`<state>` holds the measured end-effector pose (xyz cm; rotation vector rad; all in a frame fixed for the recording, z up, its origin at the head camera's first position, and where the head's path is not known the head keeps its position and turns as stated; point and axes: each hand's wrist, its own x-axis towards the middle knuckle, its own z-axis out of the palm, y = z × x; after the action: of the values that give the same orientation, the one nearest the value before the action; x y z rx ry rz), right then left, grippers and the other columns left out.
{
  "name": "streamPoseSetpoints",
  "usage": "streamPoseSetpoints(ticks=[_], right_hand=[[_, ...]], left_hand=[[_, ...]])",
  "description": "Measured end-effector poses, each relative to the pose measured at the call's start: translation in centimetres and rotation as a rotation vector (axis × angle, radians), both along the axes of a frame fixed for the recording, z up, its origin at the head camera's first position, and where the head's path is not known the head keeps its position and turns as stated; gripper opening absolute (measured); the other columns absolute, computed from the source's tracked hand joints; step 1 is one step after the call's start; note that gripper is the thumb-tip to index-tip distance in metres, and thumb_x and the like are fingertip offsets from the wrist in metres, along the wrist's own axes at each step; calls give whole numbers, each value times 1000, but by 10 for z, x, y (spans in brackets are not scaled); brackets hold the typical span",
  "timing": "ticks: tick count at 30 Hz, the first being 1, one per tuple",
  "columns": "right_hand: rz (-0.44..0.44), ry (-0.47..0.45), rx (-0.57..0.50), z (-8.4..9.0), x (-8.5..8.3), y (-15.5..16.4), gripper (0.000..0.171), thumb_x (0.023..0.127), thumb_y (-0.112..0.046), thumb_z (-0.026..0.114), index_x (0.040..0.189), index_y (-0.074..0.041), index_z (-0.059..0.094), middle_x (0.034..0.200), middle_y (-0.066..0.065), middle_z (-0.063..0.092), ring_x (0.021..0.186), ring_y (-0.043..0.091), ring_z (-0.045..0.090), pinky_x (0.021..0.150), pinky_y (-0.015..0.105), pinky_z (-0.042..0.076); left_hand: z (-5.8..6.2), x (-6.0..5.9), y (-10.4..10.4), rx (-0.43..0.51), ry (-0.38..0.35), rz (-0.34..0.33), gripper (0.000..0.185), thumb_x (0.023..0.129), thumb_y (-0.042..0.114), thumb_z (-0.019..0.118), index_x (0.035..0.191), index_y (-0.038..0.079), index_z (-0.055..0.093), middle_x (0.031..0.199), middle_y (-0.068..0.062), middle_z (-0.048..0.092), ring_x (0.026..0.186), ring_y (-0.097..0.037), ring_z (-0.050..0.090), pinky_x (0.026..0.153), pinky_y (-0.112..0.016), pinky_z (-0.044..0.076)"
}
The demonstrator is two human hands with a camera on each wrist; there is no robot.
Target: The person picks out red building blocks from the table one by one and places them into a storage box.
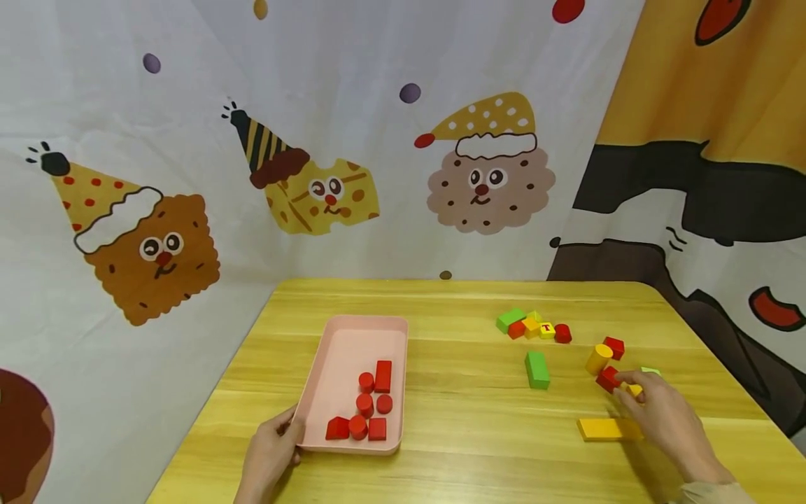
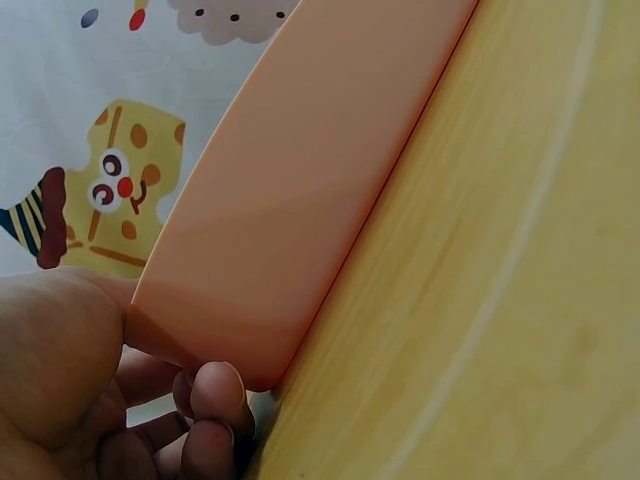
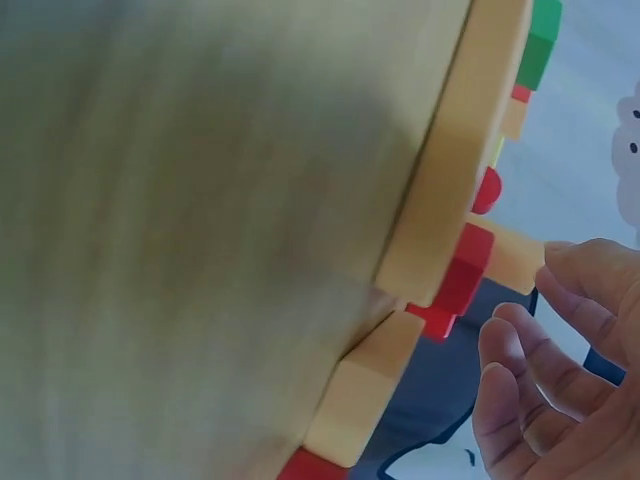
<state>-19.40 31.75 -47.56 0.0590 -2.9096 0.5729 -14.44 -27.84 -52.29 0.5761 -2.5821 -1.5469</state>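
Observation:
At the left of the table, my left hand (image 1: 271,444) grips the near left corner of a pink tray (image 1: 352,343). Thumb and fingers pinch that corner in the left wrist view, where the tray's side wall (image 2: 270,190) shows. Several red blocks, among them a red cylinder (image 1: 357,427) and an upright-looking rectangular block (image 1: 383,376), lie inside. On the right, my right hand (image 1: 667,413) reaches over the table, fingertips right at a red block (image 1: 608,380). Its fingers are bent loosely and apart in the right wrist view, with nothing between them.
Beside the red block stands a yellow cylinder (image 1: 599,359), with another red block (image 1: 613,348) behind. A flat yellow plank (image 1: 601,430) lies nearer, partly under the right hand in view. A green block (image 1: 537,370) and a small cluster with a green block (image 1: 511,320) lie farther left.

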Motion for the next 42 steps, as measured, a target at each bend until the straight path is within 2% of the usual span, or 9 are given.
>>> streamPoseSetpoints(ticks=[5,11,20,26,30,42], right_hand=[[-9,-25,10,-4,-1,6,37,90,-21,69,118,2,62,116,32,54,80,33,61,56,45,51],[-13,-65,27,-2,-4,11,40,89,-22,70,119,3,60,108,30,56,74,27,57,54,42,50],[-10,-19,26,0,-6,18,34,91,-18,67,117,2,62,107,26,58,76,29,59,59,49,50],[40,25,46,-3,-17,15,31,88,-15,70,112,3,64,107,28,59,77,31,62,65,54,51],[52,23,41,-7,-23,13,29,87,-14,71,110,3,65,108,29,59,78,33,62,67,56,50],[32,-54,47,-4,-35,10,34,84,-15,76,109,2,61,97,23,64,71,27,56,61,47,49]], left_hand=[[-2,-1,0,13,-23,7,45,97,22,54,135,-1,55,79,-7,57,52,-18,54,44,-28,46],[1,-2,0,19,-24,-3,46,97,25,55,135,-2,54,81,-8,58,52,-18,55,44,-28,47],[3,-8,7,23,-36,-12,46,97,24,55,136,0,54,86,-9,60,53,-18,55,46,-29,48],[3,-3,4,10,-52,-25,47,98,25,54,137,-1,52,80,-8,57,53,-18,55,45,-28,47],[4,-1,2,15,-55,-29,49,98,26,54,138,-2,51,79,-9,56,53,-19,54,45,-28,47],[3,-1,2,26,-53,-17,48,98,26,54,138,-1,51,81,-9,57,53,-18,55,46,-27,48]])
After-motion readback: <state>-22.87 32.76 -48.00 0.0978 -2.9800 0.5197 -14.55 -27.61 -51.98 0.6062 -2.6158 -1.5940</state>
